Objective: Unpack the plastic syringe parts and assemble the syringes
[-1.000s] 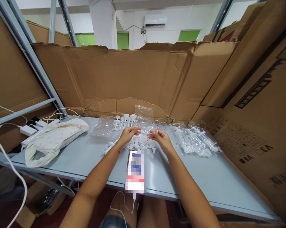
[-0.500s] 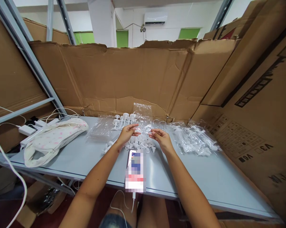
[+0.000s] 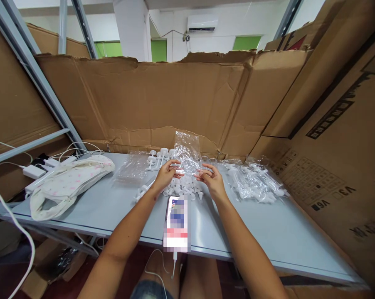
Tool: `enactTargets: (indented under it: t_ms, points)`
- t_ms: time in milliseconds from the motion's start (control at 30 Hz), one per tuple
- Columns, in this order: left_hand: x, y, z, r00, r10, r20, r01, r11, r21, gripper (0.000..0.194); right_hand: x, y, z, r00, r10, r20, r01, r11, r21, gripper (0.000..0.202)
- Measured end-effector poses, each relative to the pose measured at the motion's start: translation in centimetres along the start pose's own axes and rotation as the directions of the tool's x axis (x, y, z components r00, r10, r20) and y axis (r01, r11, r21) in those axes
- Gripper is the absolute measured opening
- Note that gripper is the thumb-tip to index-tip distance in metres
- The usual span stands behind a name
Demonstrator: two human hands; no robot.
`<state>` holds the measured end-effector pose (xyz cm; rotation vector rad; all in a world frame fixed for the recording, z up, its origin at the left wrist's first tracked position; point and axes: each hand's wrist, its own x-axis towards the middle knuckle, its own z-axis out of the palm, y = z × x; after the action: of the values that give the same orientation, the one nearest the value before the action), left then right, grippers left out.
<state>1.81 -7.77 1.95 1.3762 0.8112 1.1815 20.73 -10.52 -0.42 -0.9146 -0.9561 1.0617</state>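
Note:
A clear plastic bag stands upright between my hands, its lower edge pinched at both corners. My left hand is closed on the left corner, and my right hand grips the right one. Small white plastic pieces lie in a heap just below the bag. Behind my left hand are white plunger-like parts with round discs. Clear ringed cylinders stand behind my right hand, partly hidden by it.
Flat clear bags lie on the left. Filled clear bags are piled at right. A phone with a cable lies at the table's front edge. A white cloth pouch and power adapters sit far left. Cardboard walls the back.
The bag has risen slightly and faces me more fully between my hands. My right fingers have curled in a little closer on its corner.

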Motion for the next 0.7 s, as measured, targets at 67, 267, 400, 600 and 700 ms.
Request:
enactTargets:
  t_ms: [67,267,400,600,700]
  points:
    - [-0.1,0.1,0.2,1.000,0.011,-0.018,-0.011,1.000,0.012,0.030,-0.2,-0.2,0.1,1.000,-0.002,-0.003,0.002,1.000,-0.004,0.047]
    - [-0.2,-0.3,0.1,0.999,0.000,-0.053,0.005,0.995,0.097,0.057,0.0,-0.2,0.0,0.998,0.070,-0.009,-0.070,0.996,-0.051,0.067]
    - [-0.1,-0.8,-0.1,1.000,-0.025,-0.018,0.027,0.991,0.130,0.060,0.2,0.3,-0.4,0.994,0.107,-0.008,-0.107,0.986,-0.127,0.069]
    - [0.1,-1.0,-0.2,0.997,-0.047,-0.053,0.053,0.992,0.116,0.055,0.0,0.2,-0.1,0.998,0.050,0.023,-0.045,0.981,-0.186,0.065]
    - [0.1,-1.2,-0.2,0.999,-0.026,-0.038,0.030,0.992,0.119,0.056,-0.1,-0.1,0.0,0.998,0.055,0.030,-0.050,0.984,-0.168,0.061]
